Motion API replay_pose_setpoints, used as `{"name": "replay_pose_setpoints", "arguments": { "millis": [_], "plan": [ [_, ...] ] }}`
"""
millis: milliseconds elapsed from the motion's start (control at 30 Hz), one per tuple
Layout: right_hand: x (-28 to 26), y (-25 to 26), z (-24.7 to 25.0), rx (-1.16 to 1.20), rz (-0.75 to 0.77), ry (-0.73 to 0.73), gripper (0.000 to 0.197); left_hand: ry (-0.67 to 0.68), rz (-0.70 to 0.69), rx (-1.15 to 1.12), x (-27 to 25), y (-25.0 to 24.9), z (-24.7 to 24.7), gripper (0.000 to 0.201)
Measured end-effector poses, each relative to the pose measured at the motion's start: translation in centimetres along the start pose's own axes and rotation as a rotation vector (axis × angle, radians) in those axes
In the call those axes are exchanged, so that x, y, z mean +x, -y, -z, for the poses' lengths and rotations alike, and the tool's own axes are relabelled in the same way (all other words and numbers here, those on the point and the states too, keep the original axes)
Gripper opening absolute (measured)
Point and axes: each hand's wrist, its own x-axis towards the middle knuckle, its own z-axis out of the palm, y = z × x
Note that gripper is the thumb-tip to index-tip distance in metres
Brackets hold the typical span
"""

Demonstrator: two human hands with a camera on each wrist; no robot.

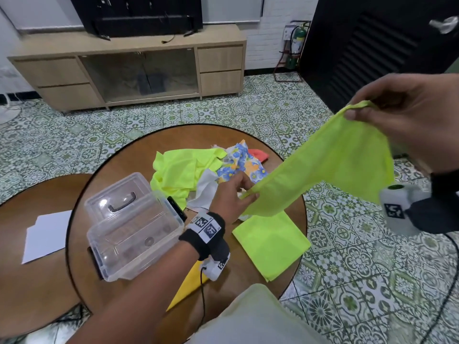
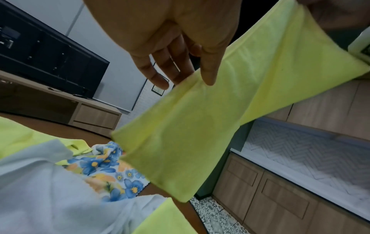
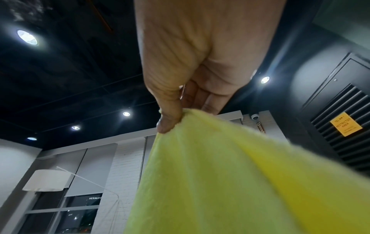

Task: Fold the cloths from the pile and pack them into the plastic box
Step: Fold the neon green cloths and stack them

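Note:
A neon yellow cloth (image 1: 335, 165) hangs stretched in the air over the right side of the round wooden table (image 1: 139, 155). My right hand (image 1: 355, 112) pinches its top edge, raised high at the right; thumb and fingers (image 3: 172, 121) clamp the hem. My left hand (image 1: 248, 193) pinches the lower end, its thumb (image 2: 208, 76) on the cloth (image 2: 190, 134). The clear plastic box (image 1: 149, 259) stands at the table's left with its lid up. The pile (image 1: 178, 170) of neon, floral, white and coral cloths lies behind my left hand.
A flat folded neon cloth (image 1: 270, 244) lies on the table's near right. A darker yellow cloth (image 1: 183, 289) sits under my left wrist. White paper (image 1: 47, 234) rests on a second table at the left. Tiled floor and a TV cabinet (image 1: 124, 70) lie beyond.

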Motion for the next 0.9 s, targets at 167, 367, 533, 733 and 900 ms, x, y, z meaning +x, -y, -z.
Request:
{"name": "replay_pose_setpoints", "arguments": {
  "millis": [167, 367, 533, 733, 900],
  "plan": [
    [0.6, 0.5, 0.9, -0.004, -0.012, -0.001, 0.016, 0.045, -0.080, 0.148, -0.7, 1.5, -1.7, 0.035],
    [1.5, 2.2, 1.3, -0.096, 0.065, 0.039, 0.023, 0.087, -0.046, 0.180, -1.5, 1.7, -4.6, 0.030],
    [2.0, 2.4, 1.3, -0.073, 0.071, 0.022, 0.023, -0.016, 0.052, 0.161, -1.3, 1.7, -5.1, 0.037],
    [2.6, 2.2, -0.4, -0.094, 0.070, 0.001, 0.021, -0.054, 0.106, 0.239, -0.8, 3.1, -4.5, 0.027],
    [3.1, 1.7, -1.1, -0.092, 0.044, -0.012, 0.020, -0.052, 0.129, 0.279, -1.4, 4.3, -3.4, 0.026]
  ]
}}
